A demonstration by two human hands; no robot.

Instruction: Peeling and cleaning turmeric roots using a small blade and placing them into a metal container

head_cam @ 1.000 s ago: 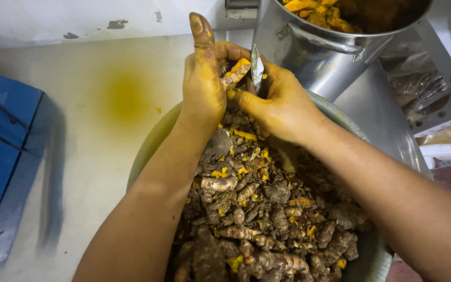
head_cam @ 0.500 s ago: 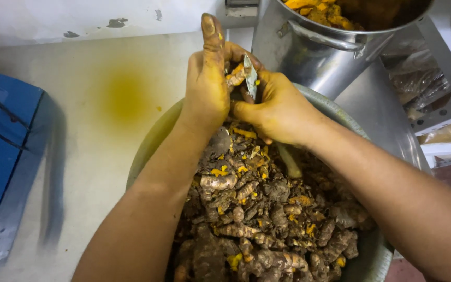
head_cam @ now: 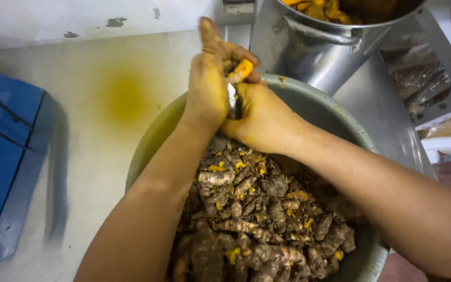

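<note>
Left hand [head_cam: 207,89], upper centre of frame, closed around a yellow turmeric piece [head_cam: 242,68], peeled end showing above the fingers. Right hand [head_cam: 262,117], just beside and touching, clenched on a small knife blade [head_cam: 232,94], only a thin sliver visible between the two hands. Step judged as peeling or trimming of the held root over the bowl; next stroke judged to need blade kept shallow and angled clear of the left thumb. Large round metal bowl [head_cam: 340,117], centre to lower frame: heaped with unpeeled brown turmeric roots [head_cam: 259,219], some cut faces bright orange. Steel pot [head_cam: 314,49], upper right, tilted: peeled orange pieces [head_cam: 319,9] inside. Yellow stain [head_cam: 126,99] on pale worktop, upper left. Blue box [head_cam: 6,156] at left edge.
</note>
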